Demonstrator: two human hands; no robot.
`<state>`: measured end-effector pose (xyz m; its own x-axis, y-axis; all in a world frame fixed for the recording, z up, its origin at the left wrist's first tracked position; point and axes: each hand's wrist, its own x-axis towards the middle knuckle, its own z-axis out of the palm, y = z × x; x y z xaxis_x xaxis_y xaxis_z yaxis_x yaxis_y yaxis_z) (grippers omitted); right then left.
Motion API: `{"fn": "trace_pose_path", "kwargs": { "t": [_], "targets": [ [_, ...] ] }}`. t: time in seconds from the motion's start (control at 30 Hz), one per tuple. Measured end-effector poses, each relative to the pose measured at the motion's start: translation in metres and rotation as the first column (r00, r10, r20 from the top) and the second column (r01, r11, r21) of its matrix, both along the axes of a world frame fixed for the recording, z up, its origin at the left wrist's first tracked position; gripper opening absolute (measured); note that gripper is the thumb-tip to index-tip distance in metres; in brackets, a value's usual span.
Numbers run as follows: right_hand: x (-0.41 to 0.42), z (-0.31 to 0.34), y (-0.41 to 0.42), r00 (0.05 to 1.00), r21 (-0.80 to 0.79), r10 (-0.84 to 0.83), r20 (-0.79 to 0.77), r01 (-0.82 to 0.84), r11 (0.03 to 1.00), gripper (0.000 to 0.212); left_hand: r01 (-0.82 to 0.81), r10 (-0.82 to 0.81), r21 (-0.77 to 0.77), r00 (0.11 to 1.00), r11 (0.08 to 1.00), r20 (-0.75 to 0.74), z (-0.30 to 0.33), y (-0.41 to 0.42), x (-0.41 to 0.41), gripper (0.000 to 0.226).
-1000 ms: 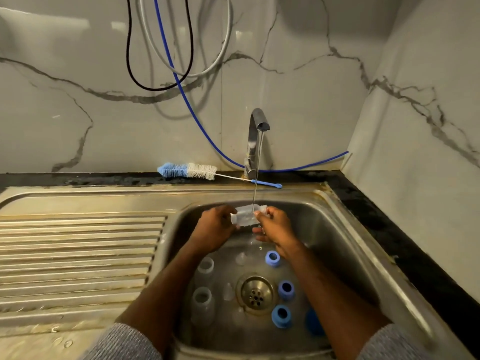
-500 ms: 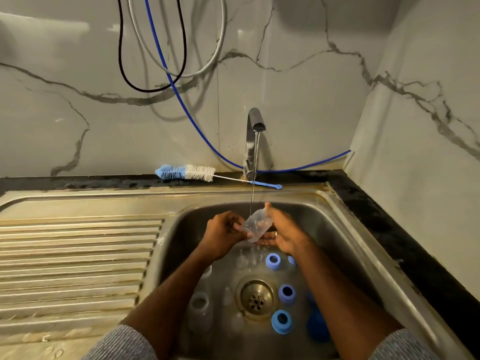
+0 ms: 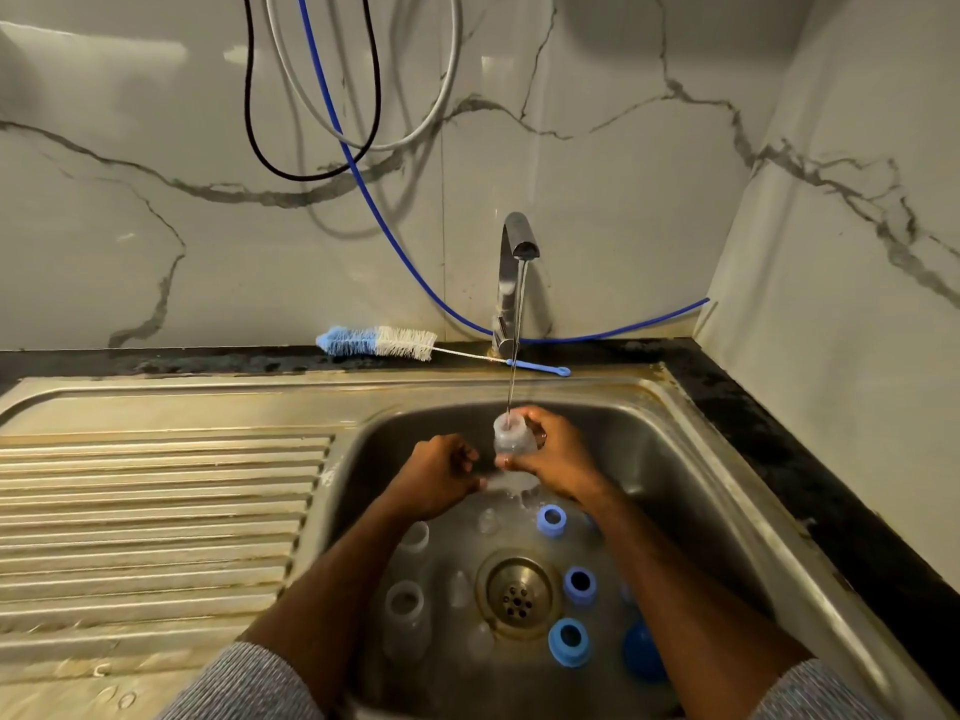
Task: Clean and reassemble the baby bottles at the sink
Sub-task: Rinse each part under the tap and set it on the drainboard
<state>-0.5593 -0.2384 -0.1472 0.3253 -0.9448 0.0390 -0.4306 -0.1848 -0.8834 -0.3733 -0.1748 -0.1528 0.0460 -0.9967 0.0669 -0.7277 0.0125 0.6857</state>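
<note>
Bottle [image 3: 513, 438], clear, upright under thin tap [image 3: 514, 262] stream above sink [image 3: 691, 491] basin; right hand [image 3: 558, 454] curled round its side. Left hand [image 3: 439, 472] beside it, fingers curled; contents cannot be told. Blue rings [image 3: 569, 641] and two more bottles [image 3: 405, 608] on basin floor.

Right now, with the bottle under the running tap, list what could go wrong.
1. The right hand grips the clear bottle upright under the stream from the tap; wet plastic could slip and drop onto the parts below.
2. Blue collar rings and clear teats lie around the drain; they may wash about or get knocked.
3. Water hitting the bottle mouth may splash over the sink rim.
</note>
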Motion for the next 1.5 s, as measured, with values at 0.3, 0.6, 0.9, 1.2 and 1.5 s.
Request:
{"fn": "trace_pose_path", "kwargs": {
  "t": [0.3,0.6,0.9,1.2,1.5],
  "targets": [
    [0.007,0.000,0.004,0.999,-0.043,-0.048,0.024,0.049,0.998,0.056,-0.026,0.027,-0.045,1.000,0.999,0.011,0.001,0.001,0.004,0.013],
    [0.019,-0.007,0.006,0.996,-0.109,-0.042,-0.077,0.034,0.993,0.058,-0.055,0.056,-0.060,0.998,0.997,0.011,-0.002,-0.003,0.005,0.016],
    [0.023,-0.007,0.009,0.988,-0.137,-0.140,-0.060,0.130,0.982,0.057,-0.043,0.045,-0.092,0.999,0.995,0.030,-0.008,-0.007,0.008,0.019],
    [0.017,-0.004,0.008,0.989,-0.075,-0.077,-0.124,0.068,0.995,0.050,-0.042,0.044,-0.088,0.999,0.995,0.015,-0.011,-0.008,0.010,0.020],
    [0.023,-0.002,0.011,0.991,-0.173,-0.123,-0.056,0.112,0.979,0.057,-0.039,0.039,-0.077,0.999,0.996,-0.006,-0.010,-0.010,0.009,0.026]
  ]
}}
